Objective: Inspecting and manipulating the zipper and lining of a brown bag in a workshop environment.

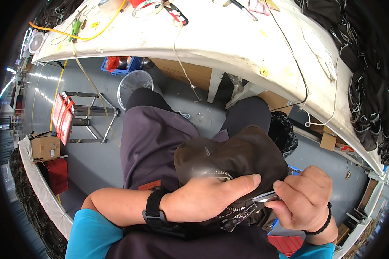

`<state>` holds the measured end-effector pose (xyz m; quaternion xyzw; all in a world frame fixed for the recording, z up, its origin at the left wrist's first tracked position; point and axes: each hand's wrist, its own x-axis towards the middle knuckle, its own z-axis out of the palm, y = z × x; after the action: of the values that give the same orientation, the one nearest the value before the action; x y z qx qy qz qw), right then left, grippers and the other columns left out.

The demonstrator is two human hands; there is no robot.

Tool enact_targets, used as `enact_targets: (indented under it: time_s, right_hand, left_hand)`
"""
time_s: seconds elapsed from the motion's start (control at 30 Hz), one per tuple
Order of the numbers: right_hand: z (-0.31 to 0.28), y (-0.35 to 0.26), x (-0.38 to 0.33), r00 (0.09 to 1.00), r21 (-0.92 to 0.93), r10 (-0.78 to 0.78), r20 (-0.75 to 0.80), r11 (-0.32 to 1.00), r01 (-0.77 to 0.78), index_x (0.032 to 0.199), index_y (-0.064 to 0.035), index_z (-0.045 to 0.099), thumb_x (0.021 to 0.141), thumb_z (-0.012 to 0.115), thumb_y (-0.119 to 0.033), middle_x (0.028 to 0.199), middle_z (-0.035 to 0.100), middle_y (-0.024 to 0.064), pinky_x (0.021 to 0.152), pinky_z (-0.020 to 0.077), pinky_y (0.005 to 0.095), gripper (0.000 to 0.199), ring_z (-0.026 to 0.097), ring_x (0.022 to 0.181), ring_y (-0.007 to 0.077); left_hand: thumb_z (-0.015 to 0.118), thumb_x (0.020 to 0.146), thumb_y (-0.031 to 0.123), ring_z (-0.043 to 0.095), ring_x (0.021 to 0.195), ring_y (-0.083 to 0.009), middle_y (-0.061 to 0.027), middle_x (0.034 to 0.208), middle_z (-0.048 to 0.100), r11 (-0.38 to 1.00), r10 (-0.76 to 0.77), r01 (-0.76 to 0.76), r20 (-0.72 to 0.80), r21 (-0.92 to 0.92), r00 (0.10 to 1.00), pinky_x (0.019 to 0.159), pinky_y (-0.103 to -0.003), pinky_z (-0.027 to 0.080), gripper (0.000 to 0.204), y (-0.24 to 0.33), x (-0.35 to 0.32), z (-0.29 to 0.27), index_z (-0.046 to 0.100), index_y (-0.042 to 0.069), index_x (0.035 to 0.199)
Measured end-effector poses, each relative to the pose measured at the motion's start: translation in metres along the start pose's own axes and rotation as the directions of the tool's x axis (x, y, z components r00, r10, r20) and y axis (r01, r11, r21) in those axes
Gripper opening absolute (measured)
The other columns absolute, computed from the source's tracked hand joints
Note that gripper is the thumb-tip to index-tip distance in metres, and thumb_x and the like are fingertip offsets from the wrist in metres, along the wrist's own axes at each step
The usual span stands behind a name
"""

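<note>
A dark brown leather bag (pixel 255 151) rests on my lap, over a dark purple apron (pixel 153 138). My left hand (pixel 209 194) is closed on the bag, with the thumb pressed along its top and the other fingers hidden behind it. In my right hand (pixel 304 196), a small shiny metal tool (pixel 265 197) is pinched between thumb and fingers; its tip touches the bag's edge, and its exact kind is hidden by my grip. Just below, a metal zipper (pixel 244 215) with its pull hangs by the bag's lower edge.
A white-covered table (pixel 229 47) curves ahead, holding a red-and-black cutter (pixel 176 15) and a yellow cord (pixel 90 38). Dark bags (pixel 363 86) are heaped at right. Under it stand a clear bin (pixel 136 84) and blue crate (pixel 136 64); a metal stool (pixel 90 110) is left.
</note>
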<state>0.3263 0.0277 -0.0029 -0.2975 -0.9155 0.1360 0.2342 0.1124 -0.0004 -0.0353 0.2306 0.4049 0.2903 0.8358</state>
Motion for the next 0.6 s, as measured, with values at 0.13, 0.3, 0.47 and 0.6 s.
enact_targets:
  time_s: [0.13, 0.3, 0.47, 0.6]
  right_hand:
    - [0.006, 0.000, -0.004, 1.000, 0.008, 0.015, -0.025, 1.000, -0.014, 0.083, -0.0056, 0.067, 0.069, 0.077, -0.026, 0.068, 0.056, 0.0006, 0.044, 0.0317, 0.0291, 0.027, 0.045, 0.050, 0.0143]
    - [0.008, 0.000, -0.007, 0.999, 0.027, 0.032, -0.024, 0.999, -0.031, 0.083, -0.0059, 0.067, 0.070, 0.077, -0.027, 0.068, 0.057, 0.0008, 0.044, 0.0312, 0.0293, 0.027, 0.045, 0.051, 0.0144]
    - [0.016, 0.001, -0.015, 0.997, 0.022, 0.030, -0.077, 0.999, -0.028, 0.083, -0.0063, 0.067, 0.070, 0.077, -0.028, 0.069, 0.058, 0.0009, 0.044, 0.0300, 0.0292, 0.027, 0.045, 0.050, 0.0146]
    - [0.033, 0.003, -0.022, 0.982, 0.191, 0.137, -0.127, 0.975, -0.112, 0.085, -0.0050, 0.066, 0.071, 0.079, -0.025, 0.069, 0.060, 0.0033, 0.044, 0.0325, 0.0298, 0.028, 0.049, 0.050, 0.0163]
  left_hand:
    - [0.057, 0.099, 0.024, 0.054, 0.069, -0.0037, 0.0030, 0.080, 0.061, 1.000, -0.031, 0.031, -0.008, -0.002, 0.999, 0.060, -0.023, 0.045, 0.023, -0.001, 0.000, 0.000, 0.063, 0.003, 0.093]
    - [0.057, 0.099, 0.024, 0.053, 0.068, -0.0043, 0.0025, 0.078, 0.061, 0.994, 0.063, -0.060, -0.031, 0.089, 0.998, 0.059, -0.023, 0.044, 0.024, -0.004, -0.001, 0.001, 0.062, 0.002, 0.090]
    - [0.057, 0.098, 0.023, 0.052, 0.068, -0.0057, 0.0019, 0.078, 0.060, 0.968, 0.171, -0.163, -0.027, 0.190, 0.985, 0.060, -0.024, 0.044, 0.024, -0.007, 0.001, 0.000, 0.061, 0.001, 0.089]
    - [0.057, 0.098, 0.022, 0.053, 0.070, -0.0070, 0.0004, 0.079, 0.060, 0.994, 0.068, -0.063, -0.052, 0.093, 0.996, 0.063, -0.025, 0.045, 0.023, -0.006, 0.003, -0.001, 0.061, 0.001, 0.090]
